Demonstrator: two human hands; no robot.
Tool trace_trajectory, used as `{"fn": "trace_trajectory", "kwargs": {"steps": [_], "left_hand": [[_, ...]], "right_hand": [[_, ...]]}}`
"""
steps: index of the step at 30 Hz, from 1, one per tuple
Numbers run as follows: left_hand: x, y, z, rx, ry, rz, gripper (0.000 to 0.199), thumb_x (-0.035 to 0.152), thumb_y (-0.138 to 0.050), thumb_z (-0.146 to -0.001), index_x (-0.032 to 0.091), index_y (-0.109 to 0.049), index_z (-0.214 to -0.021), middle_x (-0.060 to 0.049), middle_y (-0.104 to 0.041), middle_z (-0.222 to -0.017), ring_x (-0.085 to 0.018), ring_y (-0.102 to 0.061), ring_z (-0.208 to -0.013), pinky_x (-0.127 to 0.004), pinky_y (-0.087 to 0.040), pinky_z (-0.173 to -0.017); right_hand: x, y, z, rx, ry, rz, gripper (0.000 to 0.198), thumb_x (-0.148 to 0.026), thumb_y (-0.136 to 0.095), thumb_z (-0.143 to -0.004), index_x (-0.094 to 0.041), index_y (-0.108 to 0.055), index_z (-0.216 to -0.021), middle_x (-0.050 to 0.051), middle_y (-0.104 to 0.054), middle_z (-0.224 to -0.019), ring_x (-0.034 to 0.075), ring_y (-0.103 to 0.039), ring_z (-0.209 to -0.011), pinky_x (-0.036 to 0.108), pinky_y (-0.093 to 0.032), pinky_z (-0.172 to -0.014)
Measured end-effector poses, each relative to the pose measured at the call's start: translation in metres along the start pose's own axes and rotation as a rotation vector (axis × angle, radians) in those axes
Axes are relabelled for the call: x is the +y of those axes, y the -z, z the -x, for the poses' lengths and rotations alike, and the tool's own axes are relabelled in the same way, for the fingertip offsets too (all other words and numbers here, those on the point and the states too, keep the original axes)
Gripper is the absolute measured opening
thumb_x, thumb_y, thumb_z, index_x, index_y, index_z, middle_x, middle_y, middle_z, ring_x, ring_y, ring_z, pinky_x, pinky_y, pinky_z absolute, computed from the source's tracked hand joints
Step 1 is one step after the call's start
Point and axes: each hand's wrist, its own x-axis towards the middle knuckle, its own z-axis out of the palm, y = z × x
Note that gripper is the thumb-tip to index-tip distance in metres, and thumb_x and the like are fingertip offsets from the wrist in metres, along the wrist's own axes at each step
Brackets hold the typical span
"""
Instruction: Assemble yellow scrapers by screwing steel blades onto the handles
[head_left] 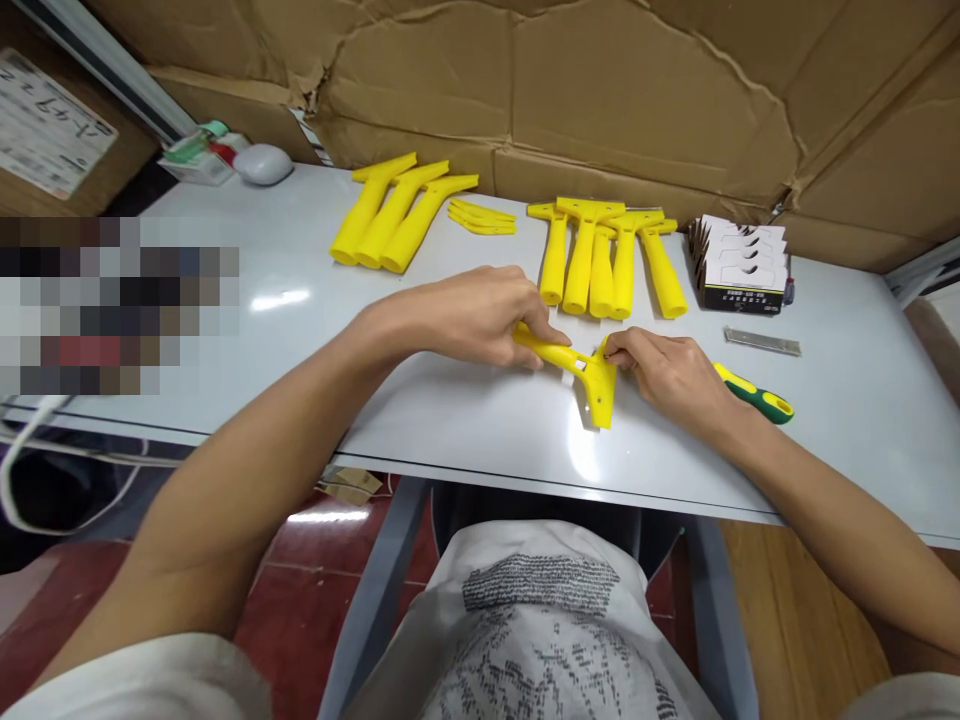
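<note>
A yellow plastic scraper with a T-shaped head is held just above or on the white table, its head toward the right. My left hand is closed around its handle. The fingers of my right hand pinch at the upper end of the scraper's head; any small part between them is hidden. A screwdriver with a green and yellow handle lies partly behind my right wrist. Beyond my hands lie several yellow scrapers with heads fitted.
Three yellow scraper handles and several thin yellow strips lie at the back of the table. Right of them are a black-and-white box of cards and a flat metal blade stack. A cardboard wall rises behind.
</note>
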Motion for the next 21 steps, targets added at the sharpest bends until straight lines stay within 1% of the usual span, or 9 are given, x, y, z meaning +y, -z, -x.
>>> {"fn": "trace_trajectory", "kwargs": {"steps": [3,6,9,11,13,18,21], "left_hand": [[0.0,-0.002,-0.002,0.015,0.016,-0.022,0.033,0.031,-0.082,-0.097,0.037,-0.091,-0.129,0.0,-0.089,-0.114,-0.024,-0.075,-0.1,-0.03,-0.05,-0.086],[0.003,-0.002,-0.003,-0.011,0.028,-0.043,0.031,0.028,-0.083,-0.096,0.036,-0.092,-0.125,-0.001,-0.088,-0.105,-0.023,-0.075,-0.093,-0.029,-0.047,-0.08],[0.006,-0.002,-0.004,-0.056,0.041,-0.069,0.034,0.024,-0.082,-0.095,0.036,-0.092,-0.125,-0.001,-0.087,-0.099,-0.023,-0.074,-0.088,-0.029,-0.044,-0.075],[0.008,-0.002,-0.004,-0.058,0.048,-0.077,0.036,0.024,-0.082,-0.094,0.036,-0.092,-0.126,-0.001,-0.088,-0.101,-0.023,-0.074,-0.089,-0.029,-0.044,-0.076],[0.008,-0.003,-0.004,-0.051,0.041,-0.07,0.035,0.025,-0.082,-0.095,0.036,-0.092,-0.127,-0.001,-0.088,-0.104,-0.023,-0.074,-0.09,-0.029,-0.045,-0.077],[0.008,-0.003,-0.003,-0.093,-0.004,-0.029,0.034,0.024,-0.079,-0.098,0.034,-0.091,-0.128,-0.001,-0.088,-0.104,-0.022,-0.076,-0.092,-0.028,-0.047,-0.078],[0.006,0.003,0.0,-0.153,-0.039,0.062,0.034,0.026,-0.076,-0.1,0.033,-0.091,-0.13,-0.001,-0.088,-0.106,-0.02,-0.077,-0.09,-0.025,-0.05,-0.078]], "right_hand": [[-0.001,0.002,-0.002,-0.032,0.076,0.177,0.028,-0.012,-0.045,-0.115,-0.019,-0.072,-0.113,0.011,-0.08,-0.102,0.021,-0.074,-0.083,0.035,-0.057,-0.068],[-0.002,0.006,-0.003,-0.066,0.171,0.204,0.032,-0.01,-0.041,-0.116,-0.016,-0.073,-0.116,0.015,-0.08,-0.112,0.024,-0.076,-0.094,0.038,-0.063,-0.076],[0.001,0.006,-0.003,-0.055,0.209,0.065,0.027,-0.014,-0.047,-0.117,-0.016,-0.074,-0.115,0.014,-0.081,-0.116,0.024,-0.078,-0.096,0.039,-0.066,-0.079],[0.002,0.005,-0.003,-0.043,0.17,-0.071,0.022,-0.02,-0.054,-0.117,-0.018,-0.075,-0.112,0.012,-0.082,-0.113,0.021,-0.079,-0.093,0.038,-0.068,-0.082],[0.001,0.003,-0.004,-0.029,0.127,-0.173,0.019,-0.021,-0.057,-0.115,-0.02,-0.076,-0.109,0.009,-0.082,-0.108,0.018,-0.077,-0.086,0.035,-0.067,-0.08],[-0.008,0.008,-0.007,0.017,0.118,-0.29,0.019,-0.011,-0.059,-0.104,-0.021,-0.075,-0.102,0.006,-0.081,-0.101,0.015,-0.072,-0.077,0.031,-0.061,-0.07],[-0.01,0.018,-0.01,0.076,0.01,-0.448,0.014,-0.011,-0.069,-0.095,-0.024,-0.075,-0.096,0.003,-0.081,-0.096,0.015,-0.072,-0.074,0.031,-0.062,-0.071]]}}
